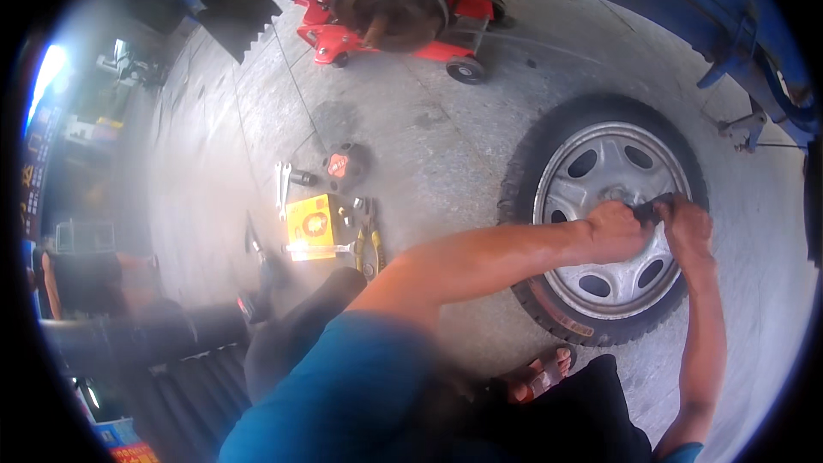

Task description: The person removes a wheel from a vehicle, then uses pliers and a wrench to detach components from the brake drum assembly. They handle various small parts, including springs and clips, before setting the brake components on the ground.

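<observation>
Grey floor [429,163]: left hand [619,232], right hand [688,228] grip dark piece [655,206] over wheel [607,176]; handling step, next move likely wants steady hold.

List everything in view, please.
wheel: 1, black-silver, right
jack: 1, red, top
disc: 1, brown, top
vehicle underside: 1, blue, top
cap: 1, black-red, left
cylinder: 1, black, beside cap
wrench: 1+, silver, left
box: 1, yellow, left
long tool: 1, silver, across box
pliers: 1, yellow, beside box
small pieces: several, metallic, beside box
blurred tool: 1, dark, lower left
clutter: uncounted, mixed, far left
object: 1, black, between hands
left hand, right hand: 2, bare, at object
foot: 1, sandalled, below wheel
</observation>
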Demonstrator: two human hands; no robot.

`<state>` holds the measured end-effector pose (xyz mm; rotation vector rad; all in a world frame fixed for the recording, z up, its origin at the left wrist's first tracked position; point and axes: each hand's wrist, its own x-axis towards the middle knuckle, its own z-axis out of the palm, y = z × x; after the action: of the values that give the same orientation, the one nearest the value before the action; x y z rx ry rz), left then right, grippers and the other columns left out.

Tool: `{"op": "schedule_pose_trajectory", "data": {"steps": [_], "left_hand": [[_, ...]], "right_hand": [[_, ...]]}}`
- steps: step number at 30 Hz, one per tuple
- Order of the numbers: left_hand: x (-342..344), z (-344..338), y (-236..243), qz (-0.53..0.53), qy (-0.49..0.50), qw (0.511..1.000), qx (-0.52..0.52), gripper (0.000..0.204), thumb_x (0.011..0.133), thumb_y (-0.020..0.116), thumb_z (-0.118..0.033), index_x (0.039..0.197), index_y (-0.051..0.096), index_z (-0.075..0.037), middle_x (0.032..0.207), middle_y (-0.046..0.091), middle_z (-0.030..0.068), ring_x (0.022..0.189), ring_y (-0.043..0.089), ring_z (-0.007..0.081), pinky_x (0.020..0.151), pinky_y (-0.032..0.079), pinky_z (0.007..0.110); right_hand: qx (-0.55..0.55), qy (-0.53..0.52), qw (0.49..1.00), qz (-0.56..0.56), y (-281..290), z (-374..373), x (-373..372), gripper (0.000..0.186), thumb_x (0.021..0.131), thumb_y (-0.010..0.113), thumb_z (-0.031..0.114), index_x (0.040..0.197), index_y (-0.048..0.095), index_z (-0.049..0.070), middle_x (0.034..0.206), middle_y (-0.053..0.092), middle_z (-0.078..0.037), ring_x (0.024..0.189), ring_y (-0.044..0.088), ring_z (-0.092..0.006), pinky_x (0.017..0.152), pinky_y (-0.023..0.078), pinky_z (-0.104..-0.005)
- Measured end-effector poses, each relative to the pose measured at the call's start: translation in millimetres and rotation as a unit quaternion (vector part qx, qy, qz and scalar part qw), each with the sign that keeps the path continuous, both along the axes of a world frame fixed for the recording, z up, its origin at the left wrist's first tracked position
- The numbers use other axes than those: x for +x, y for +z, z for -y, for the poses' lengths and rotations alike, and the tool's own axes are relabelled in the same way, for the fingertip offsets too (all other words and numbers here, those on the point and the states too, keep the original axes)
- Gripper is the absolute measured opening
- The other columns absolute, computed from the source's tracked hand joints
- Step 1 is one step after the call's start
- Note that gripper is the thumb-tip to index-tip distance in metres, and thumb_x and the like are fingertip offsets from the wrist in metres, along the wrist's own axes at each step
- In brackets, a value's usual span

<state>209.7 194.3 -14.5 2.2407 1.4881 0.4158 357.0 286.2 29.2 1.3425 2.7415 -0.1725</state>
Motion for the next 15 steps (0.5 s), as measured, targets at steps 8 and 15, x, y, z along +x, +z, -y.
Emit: {"op": "schedule_pose_trajectory", "data": {"steps": [8, 15], "left_hand": [[12, -5, -11, 0.006, -0.006, 0.999, 0.048, 0.021, 0.076, 0.055, -0.011, 0.092, 0.058, 0.002, 0.08, 0.064, 0.02, 0.072, 0.065, 0.0338, 0.058, 0.053, 0.043], [2, -6, 3, -0.065, -0.081, 0.991, 0.082, 0.022, 0.083, 0.049, -0.012, 0.097, 0.056, 0.003, 0.074, 0.063, 0.02, 0.069, 0.066, 0.0325, 0.057, 0.052, 0.044]], "right_hand": [[0.076, 0.127, 0.989, -0.028, -22, -14, 27, 0.029, 0.09, 0.054, 0.025, 0.107, 0.05, 0.002, 0.1, 0.06, -0.019, 0.09, 0.06, -0.038, 0.074, 0.048, -0.0477], [-0.001, 0.035, 0.999, 0.028, -10, -15, 18, 0.019, 0.088, 0.053, 0.022, 0.097, 0.056, 0.005, 0.098, 0.06, -0.016, 0.087, 0.06, -0.0377, 0.073, 0.048, -0.0469]]}}
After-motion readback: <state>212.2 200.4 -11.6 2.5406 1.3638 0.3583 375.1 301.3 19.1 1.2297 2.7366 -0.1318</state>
